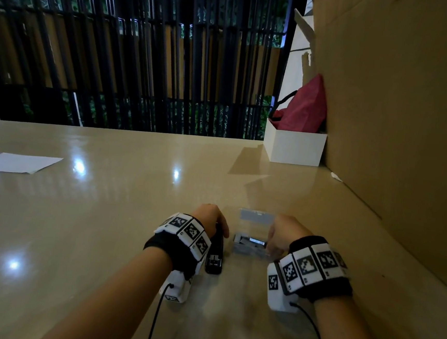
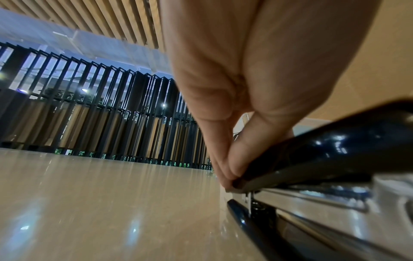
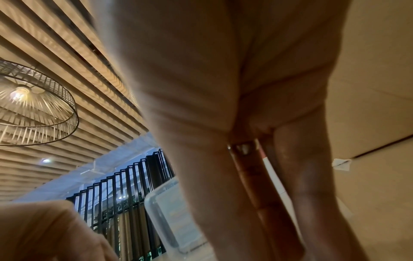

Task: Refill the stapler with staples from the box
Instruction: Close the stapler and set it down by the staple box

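Note:
A black stapler (image 1: 215,253) lies on the beige table (image 1: 98,226), its front end pointing away from me. My left hand (image 1: 211,218) grips that front end; in the left wrist view its fingertips (image 2: 225,169) pinch the tip of the black top cover (image 2: 330,151), which stands slightly lifted over the metal magazine (image 2: 312,194). Just to the right sits a clear plastic staple box (image 1: 249,243) with its lid (image 1: 256,218) folded back. My right hand (image 1: 278,236) hovers over the box's right end and pinches a strip of staples (image 3: 251,183) between thumb and fingers.
A white sheet of paper (image 1: 17,163) lies at the far left. A white box (image 1: 294,147) holding a red bag (image 1: 303,106) stands at the back right. A tall cardboard wall (image 1: 397,117) closes the right side. Black slats (image 1: 146,54) run behind the table's far edge.

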{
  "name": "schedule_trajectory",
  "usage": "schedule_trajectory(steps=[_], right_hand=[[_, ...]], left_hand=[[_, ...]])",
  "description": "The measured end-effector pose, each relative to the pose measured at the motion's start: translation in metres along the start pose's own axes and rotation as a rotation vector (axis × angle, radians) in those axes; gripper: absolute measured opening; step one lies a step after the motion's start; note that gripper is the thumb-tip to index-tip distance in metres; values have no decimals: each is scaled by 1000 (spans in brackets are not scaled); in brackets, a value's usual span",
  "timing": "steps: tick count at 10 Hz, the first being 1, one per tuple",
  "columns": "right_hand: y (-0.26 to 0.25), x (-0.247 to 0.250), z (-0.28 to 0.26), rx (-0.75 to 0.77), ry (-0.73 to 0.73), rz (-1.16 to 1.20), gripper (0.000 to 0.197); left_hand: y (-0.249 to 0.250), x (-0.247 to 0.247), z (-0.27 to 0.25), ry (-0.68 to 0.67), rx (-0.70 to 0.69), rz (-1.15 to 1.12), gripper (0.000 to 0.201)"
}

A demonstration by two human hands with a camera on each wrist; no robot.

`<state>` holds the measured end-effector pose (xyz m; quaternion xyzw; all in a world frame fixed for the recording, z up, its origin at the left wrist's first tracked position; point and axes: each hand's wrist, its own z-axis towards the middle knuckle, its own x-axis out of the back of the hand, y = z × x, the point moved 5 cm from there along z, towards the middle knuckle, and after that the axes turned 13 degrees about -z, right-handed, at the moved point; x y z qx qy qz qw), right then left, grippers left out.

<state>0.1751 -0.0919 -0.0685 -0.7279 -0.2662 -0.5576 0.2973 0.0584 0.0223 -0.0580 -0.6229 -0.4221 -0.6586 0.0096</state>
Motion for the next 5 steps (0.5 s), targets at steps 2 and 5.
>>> schedule_trajectory(steps=[2,5], right_hand=[[-4,1,-1,10,13,-16,26],[-3,30,-16,34,137,62,20]], left_hand=[[-2,1,-2,17,-21,-26,44],[1,54,-20,199,-79,-36,59]])
